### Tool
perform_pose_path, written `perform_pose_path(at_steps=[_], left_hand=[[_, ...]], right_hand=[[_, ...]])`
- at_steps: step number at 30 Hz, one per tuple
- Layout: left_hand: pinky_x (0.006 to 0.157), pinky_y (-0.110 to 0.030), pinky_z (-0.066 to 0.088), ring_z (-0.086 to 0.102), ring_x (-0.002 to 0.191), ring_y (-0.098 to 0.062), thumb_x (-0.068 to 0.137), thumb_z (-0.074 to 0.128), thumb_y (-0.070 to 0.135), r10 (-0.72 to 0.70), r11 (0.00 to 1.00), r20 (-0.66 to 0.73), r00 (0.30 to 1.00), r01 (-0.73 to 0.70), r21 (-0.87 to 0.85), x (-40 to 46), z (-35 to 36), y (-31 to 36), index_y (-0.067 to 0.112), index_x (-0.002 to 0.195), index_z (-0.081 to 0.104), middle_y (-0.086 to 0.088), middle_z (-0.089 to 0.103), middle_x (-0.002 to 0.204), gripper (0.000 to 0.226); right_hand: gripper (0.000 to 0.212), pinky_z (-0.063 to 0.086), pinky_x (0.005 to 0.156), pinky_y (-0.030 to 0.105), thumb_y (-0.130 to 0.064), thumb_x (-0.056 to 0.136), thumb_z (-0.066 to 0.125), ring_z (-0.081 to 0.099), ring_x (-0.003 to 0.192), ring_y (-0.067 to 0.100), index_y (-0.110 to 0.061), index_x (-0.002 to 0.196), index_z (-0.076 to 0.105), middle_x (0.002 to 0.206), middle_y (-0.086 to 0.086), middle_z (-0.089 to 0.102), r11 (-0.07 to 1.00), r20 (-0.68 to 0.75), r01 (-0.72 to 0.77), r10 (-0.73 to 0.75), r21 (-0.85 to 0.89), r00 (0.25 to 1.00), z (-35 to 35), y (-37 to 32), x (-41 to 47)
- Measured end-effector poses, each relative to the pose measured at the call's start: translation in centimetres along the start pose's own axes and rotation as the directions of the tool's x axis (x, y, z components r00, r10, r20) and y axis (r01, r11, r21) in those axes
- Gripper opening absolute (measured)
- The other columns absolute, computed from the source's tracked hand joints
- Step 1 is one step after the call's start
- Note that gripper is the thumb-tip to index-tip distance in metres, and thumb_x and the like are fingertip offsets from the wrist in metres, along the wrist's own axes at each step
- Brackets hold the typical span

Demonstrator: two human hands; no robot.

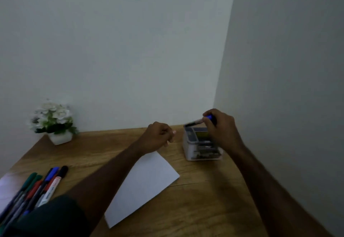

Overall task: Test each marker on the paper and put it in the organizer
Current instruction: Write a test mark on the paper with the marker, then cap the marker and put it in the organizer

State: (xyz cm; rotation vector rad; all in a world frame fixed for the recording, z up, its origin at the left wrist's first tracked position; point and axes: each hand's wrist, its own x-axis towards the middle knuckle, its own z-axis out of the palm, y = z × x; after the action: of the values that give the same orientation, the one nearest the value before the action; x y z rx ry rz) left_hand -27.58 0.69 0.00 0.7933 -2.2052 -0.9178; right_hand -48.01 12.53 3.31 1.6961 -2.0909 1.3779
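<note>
My right hand (220, 127) grips a blue-capped marker (199, 121) and holds it slanted over the far left corner of the clear plastic organizer (189, 149), which stands at the back right of the wooden table. My left hand (158, 137) hovers with curled fingers and nothing in it, just left of the organizer and above the far corner of the white paper (145, 186). The paper lies slantwise in the middle of the table. Several more markers (37, 190), green, red, blue and black, lie in a bunch at the left front.
A small white pot of white flowers (54, 123) stands at the back left against the wall. Walls close off the table at the back and along the right side. A dark sleeve (52, 218) fills the lower left corner.
</note>
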Motion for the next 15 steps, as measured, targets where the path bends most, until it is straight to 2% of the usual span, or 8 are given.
perform_pose_path(at_steps=[1,3,6,7,9,15], left_hand=[[0.06,-0.022,0.054,0.068,0.061,-0.014,0.094,0.061,0.029,0.014,1.0,0.01,1.0,-0.014,0.016,0.9,0.8,0.6,0.008,0.088,0.072,-0.003,0.074,0.076,0.025],[0.058,-0.023,0.053,0.065,0.059,-0.012,0.094,0.062,0.028,0.047,0.998,0.033,0.998,-0.048,0.037,2.3,2.3,1.6,0.008,0.088,0.072,-0.004,0.074,0.075,0.024],[0.061,-0.026,0.05,0.064,0.062,-0.009,0.092,0.065,0.03,0.101,0.989,0.052,0.994,-0.105,0.1,3.9,4.2,2.6,0.01,0.09,0.074,-0.002,0.073,0.075,0.022],[0.061,-0.024,0.049,0.064,0.065,-0.01,0.092,0.065,0.03,0.115,0.985,0.053,0.992,-0.121,0.121,4.2,4.6,2.8,0.011,0.09,0.075,-0.001,0.073,0.075,0.021],[0.06,-0.021,0.048,0.066,0.068,-0.012,0.091,0.066,0.028,0.131,0.98,0.052,0.99,-0.137,0.143,4.6,5.2,3.1,0.012,0.09,0.074,-0.001,0.072,0.075,0.019],[0.069,-0.037,0.055,0.068,0.073,-0.021,0.09,0.068,0.025,0.146,0.973,0.062,0.987,-0.154,0.173,4.8,5.5,2.6,0.01,0.092,0.074,-0.005,0.073,0.078,0.017]], right_hand=[[0.013,0.042,0.068,0.007,-0.02,0.095,0.063,0.061,0.078,0.008,-0.016,0.105,0.07,0.093,0.0,0.069,0.999,-0.02,-0.006,0.005,-0.035,1.0,-1.5,0.8,0.4],[0.011,0.038,0.06,0.002,-0.02,0.095,0.063,0.056,0.07,0.001,-0.015,0.102,0.07,0.088,-0.002,0.067,0.996,-0.078,-0.013,0.006,-0.092,0.997,-4.0,2.0,1.1],[0.011,0.036,0.06,0.004,-0.023,0.094,0.065,0.057,0.069,0.004,-0.015,0.097,0.07,0.084,-0.002,0.067,0.986,-0.123,-0.029,0.009,-0.167,0.992,-6.5,3.2,1.7],[0.011,0.039,0.061,0.009,-0.024,0.093,0.065,0.059,0.071,0.008,-0.014,0.095,0.07,0.083,-0.001,0.068,0.982,-0.119,-0.038,0.016,-0.187,0.993,-7.0,3.5,1.9],[0.013,0.039,0.061,0.015,-0.026,0.092,0.066,0.06,0.072,0.011,-0.014,0.091,0.07,0.081,0.0,0.068,0.973,-0.085,-0.063,0.045,-0.22,0.995,-7.4,4.1,2.1],[0.018,0.042,0.068,0.024,-0.029,0.088,0.07,0.06,0.079,0.016,-0.012,0.094,0.072,0.091,0.005,0.068,0.956,0.094,-0.06,0.09,-0.288,0.992,-5.5,5.3,1.5]])
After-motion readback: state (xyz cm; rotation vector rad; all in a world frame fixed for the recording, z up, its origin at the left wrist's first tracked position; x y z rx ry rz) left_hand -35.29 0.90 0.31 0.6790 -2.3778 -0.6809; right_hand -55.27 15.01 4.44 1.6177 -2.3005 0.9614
